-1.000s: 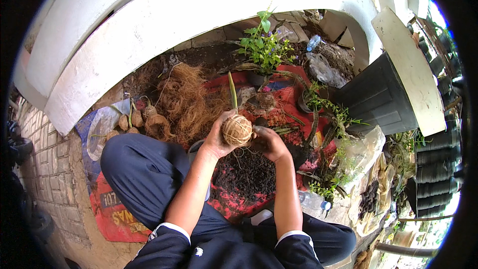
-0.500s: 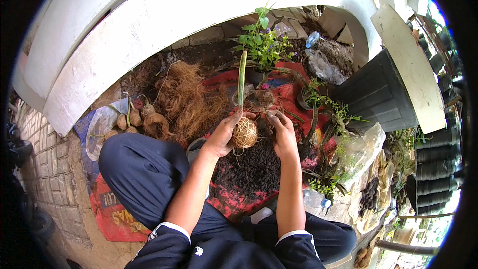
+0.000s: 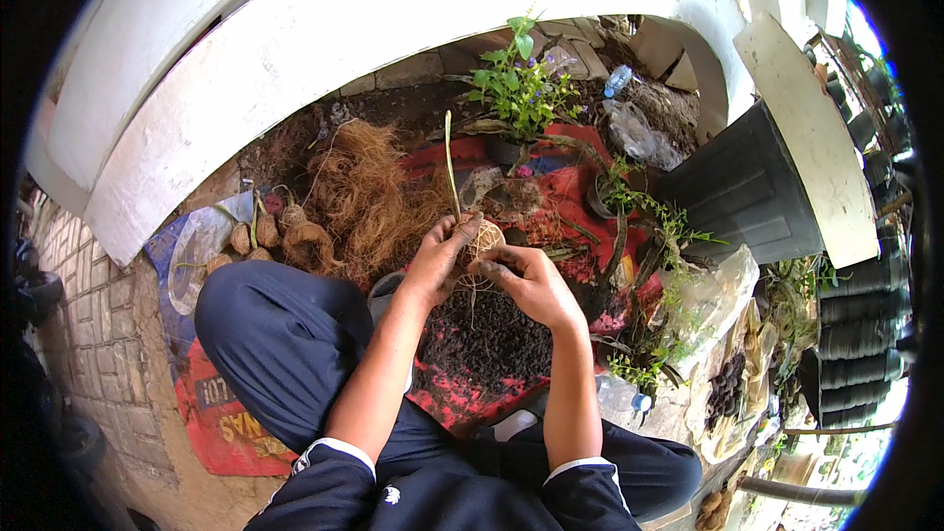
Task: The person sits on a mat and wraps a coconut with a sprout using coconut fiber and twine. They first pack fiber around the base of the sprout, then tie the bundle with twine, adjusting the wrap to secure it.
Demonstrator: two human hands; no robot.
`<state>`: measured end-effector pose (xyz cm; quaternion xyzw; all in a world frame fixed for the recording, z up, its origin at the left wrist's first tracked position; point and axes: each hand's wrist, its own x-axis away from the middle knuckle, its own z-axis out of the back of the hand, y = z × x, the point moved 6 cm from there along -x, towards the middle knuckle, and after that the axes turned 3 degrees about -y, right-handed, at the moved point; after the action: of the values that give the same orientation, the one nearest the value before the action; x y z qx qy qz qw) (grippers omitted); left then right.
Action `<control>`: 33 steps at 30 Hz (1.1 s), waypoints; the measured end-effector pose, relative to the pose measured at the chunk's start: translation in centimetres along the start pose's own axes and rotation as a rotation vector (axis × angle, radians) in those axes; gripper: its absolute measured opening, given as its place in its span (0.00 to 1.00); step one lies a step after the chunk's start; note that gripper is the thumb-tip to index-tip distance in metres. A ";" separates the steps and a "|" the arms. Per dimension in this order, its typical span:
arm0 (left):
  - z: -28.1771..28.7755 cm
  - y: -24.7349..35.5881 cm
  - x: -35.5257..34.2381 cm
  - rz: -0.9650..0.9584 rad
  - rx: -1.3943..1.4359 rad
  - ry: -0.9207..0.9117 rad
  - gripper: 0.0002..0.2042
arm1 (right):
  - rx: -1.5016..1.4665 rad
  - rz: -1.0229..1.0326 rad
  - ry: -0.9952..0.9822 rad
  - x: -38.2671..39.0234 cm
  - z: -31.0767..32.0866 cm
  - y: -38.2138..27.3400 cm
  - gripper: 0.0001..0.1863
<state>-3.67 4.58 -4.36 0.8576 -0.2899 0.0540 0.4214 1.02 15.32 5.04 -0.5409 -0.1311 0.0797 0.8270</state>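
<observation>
A ball wound with pale string rests in my left hand, whose fingers are closed round its left side. From its top rises one long, narrow green leaf, seen nearly edge-on. My right hand is closed at the ball's lower right, fingertips pinched together against the winding. Thin loose strands dangle beneath the ball by those fingertips. The pinched bit is mostly hidden, but it looks like the string. Dark crumbly soil lies heaped below both hands.
Brown coconut fibre is piled left of my hands, near several round brown plant balls. A flowering potted plant stands ahead. To the right are a black pot, clear plastic and a bottle. A white curved wall arches behind.
My right hand has moved left and down from beside the ball to its lower side. The ball has turned in my left hand, and the leaf has swung left, now edge-on.
</observation>
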 end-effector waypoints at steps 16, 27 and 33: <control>0.7 -0.6 -1.1 0.049 0.343 -0.079 0.28 | -0.325 -0.071 -0.372 -0.7 -2.5 7.4 0.11; -0.6 -1.8 -0.4 0.109 0.016 -0.142 0.23 | -0.638 -0.194 0.308 -0.8 3.0 8.6 0.10; -1.0 -1.7 -0.1 0.150 0.043 -0.182 0.19 | -0.413 -0.097 0.288 0.1 3.7 5.1 0.10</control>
<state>-2.66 6.17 -4.90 0.8437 -0.3891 0.0134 0.3695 0.04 20.64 1.79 -0.6972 -0.0512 -0.0665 0.7119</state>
